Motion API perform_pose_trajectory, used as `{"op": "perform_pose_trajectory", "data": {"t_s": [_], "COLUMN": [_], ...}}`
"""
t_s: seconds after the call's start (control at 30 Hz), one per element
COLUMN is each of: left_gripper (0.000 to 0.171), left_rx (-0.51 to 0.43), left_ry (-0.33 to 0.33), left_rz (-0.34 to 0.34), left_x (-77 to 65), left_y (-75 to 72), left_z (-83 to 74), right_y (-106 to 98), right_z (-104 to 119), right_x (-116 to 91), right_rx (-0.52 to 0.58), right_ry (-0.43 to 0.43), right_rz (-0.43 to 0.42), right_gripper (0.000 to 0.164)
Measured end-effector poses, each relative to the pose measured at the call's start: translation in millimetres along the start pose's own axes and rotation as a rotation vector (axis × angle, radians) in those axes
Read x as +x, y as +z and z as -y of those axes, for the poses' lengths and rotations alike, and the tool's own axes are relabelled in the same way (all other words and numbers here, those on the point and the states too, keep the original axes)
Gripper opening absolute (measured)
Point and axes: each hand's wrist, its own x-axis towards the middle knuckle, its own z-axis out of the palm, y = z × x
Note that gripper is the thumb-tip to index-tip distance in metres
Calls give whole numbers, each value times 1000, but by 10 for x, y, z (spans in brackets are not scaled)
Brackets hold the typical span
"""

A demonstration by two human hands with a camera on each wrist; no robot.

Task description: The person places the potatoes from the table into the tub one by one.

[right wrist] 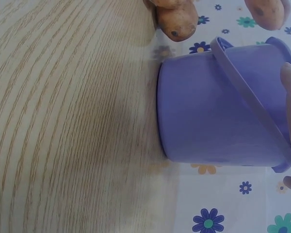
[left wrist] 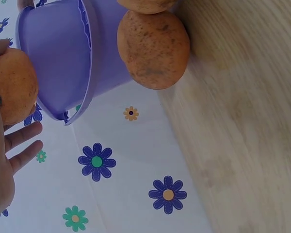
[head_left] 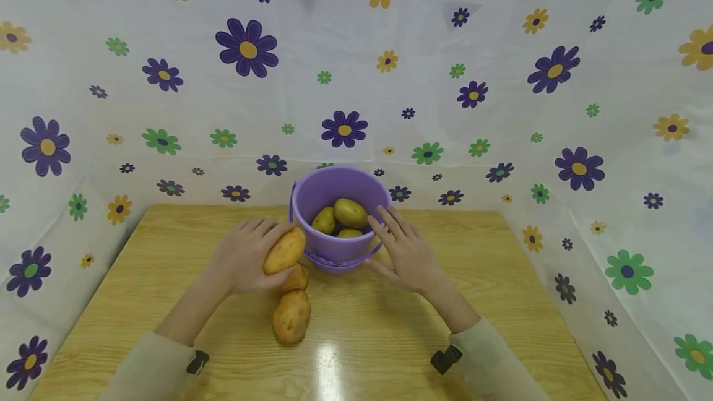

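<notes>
A purple bucket (head_left: 317,246) with its handle hanging down in front stands at the back of the table, several potatoes (head_left: 350,213) inside it. My left hand (head_left: 245,255) grips a potato (head_left: 286,250) just left of the bucket's rim; the same potato (left wrist: 14,86) fills the edge of the left wrist view. Beneath that hand, two more potatoes lie on the table: a front one (head_left: 292,317) and one behind it (head_left: 295,278), partly hidden. My right hand (head_left: 409,252) spreads its fingers at the bucket's right side, fingertips by the rim; whether they touch it I cannot tell.
The wooden table (head_left: 390,351) reaches back to a white cloth (head_left: 423,85) printed with flowers, which hangs behind and along both sides. Each wrist wears a dark strapped device, such as the one (head_left: 446,359) on the right.
</notes>
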Motion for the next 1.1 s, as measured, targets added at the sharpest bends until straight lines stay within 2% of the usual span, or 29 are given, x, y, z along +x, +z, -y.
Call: {"op": "perform_pose_trajectory", "data": {"t_s": [0.23,0.6,0.73,0.9,1.1], "left_gripper": [78,80,79,79,80], "left_rx": [2,55,54,66,89], "left_ry": [26,115,122,113,108], "left_rz": [-2,-48,-64,-53,-1], "left_x": [142,390,435,477,547], "left_y": [-44,-58,-76,-84,-77], "left_z": [6,31,40,45,37], "right_y": [11,22,37,44,33], "right_z": [5,-2,2,7,20], "right_x": [8,5,5,0,8], "right_rx": [5,0,5,13,11], "right_ry": [-2,-6,1,3,14], "right_rz": [-14,-35,-33,-38,-19], "right_gripper": [91,90,92,94,94]}}
